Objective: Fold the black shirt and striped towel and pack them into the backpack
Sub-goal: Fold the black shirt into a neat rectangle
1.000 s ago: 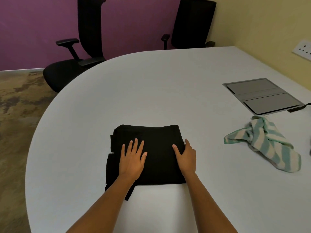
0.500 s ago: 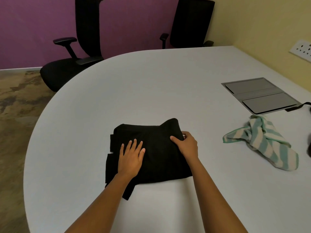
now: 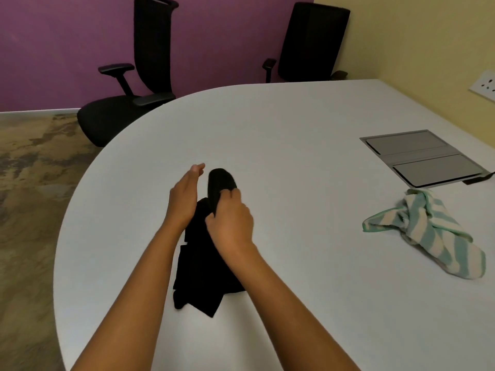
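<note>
On the table (image 3: 267, 129) the right hand (image 3: 231, 223) pinches the raised edge of the black shirt (image 3: 203, 266) while the left hand (image 3: 184, 199) stands flat and open beside it, so the shirt fold seems unfinished; next, this edge should be laid down.

Much of the black shirt (image 3: 199, 266) behind the right hand (image 3: 231, 223) (wall socket (image 3: 486, 84) half off-frame)

Office meeting room: big white conference table (image 3: 294, 124), black swivel chairs (image 3: 139, 84), cable hatch (image 3: 423, 159).
</note>
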### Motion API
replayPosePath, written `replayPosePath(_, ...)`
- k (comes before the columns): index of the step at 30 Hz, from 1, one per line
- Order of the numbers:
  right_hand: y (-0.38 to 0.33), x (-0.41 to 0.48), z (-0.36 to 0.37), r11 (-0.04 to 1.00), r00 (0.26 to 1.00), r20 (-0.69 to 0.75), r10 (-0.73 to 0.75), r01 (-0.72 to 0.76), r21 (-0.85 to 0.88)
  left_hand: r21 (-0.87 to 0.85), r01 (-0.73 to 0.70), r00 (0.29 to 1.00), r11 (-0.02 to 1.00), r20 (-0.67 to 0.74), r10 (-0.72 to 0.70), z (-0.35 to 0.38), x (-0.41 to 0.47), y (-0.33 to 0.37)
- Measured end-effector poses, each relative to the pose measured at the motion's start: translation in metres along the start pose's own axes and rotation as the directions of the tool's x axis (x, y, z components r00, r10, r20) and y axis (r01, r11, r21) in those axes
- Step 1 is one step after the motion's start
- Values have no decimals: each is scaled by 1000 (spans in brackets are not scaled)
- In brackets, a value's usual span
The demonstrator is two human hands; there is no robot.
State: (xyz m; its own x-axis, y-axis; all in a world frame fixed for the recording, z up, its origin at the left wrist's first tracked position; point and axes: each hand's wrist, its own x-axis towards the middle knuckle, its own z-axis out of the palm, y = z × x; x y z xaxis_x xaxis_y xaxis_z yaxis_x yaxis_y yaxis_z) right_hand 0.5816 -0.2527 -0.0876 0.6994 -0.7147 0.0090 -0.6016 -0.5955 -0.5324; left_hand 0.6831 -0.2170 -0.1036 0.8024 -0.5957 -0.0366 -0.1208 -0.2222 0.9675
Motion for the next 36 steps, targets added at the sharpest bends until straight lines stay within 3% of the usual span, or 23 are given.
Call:
replayPosePath(5,-13,-4,38,991,997,73,15,-25,133,134,49,984,990,161,-71,-8,26,-8)
replayPosePath(10,3,-12,70,912,940,329,-94,-52,408,265,77,966,961,218,-137,-7,29,-34)
replayPosePath(11,11,-14,72,905,942,304,-142,-1,426,285,66,969,956,208,-129,-6,27,-39)
replayPosePath(13,31,-14,76,928,979,103,-174,128,351,351,13,983,936,168,-77,-6,22,-48)
replayPosePath(16,54,-14,78,946,975,-191,-116,167,279,575,-165,986,802,91,138,3,5,-59)
replayPosePath(19,63,-16,90,957,979,-188,-83,131,259,695,-280,958,662,154,243,22,-23,-74)
replayPosePath(24,78,-21,117,989,992,-27,-125,127,73,814,-262,964,518,198,176,24,-31,-119)
replayPosePath(27,83,-23,131,994,994,-50,-100,98,-45,825,-186,982,533,163,92,23,-27,-129)
replayPosePath(31,82,-21,137,996,995,-79,-54,48,-78,784,-86,992,615,122,-17,23,-16,-131)
replayPosePath(33,80,-19,132,999,997,-57,-49,47,-25,767,-37,995,640,89,-49,24,-12,-129)
replayPosePath(36,80,-8,121,988,997,-2,75,-74,135,757,58,997,651,-15,-72,29,-11,-124)
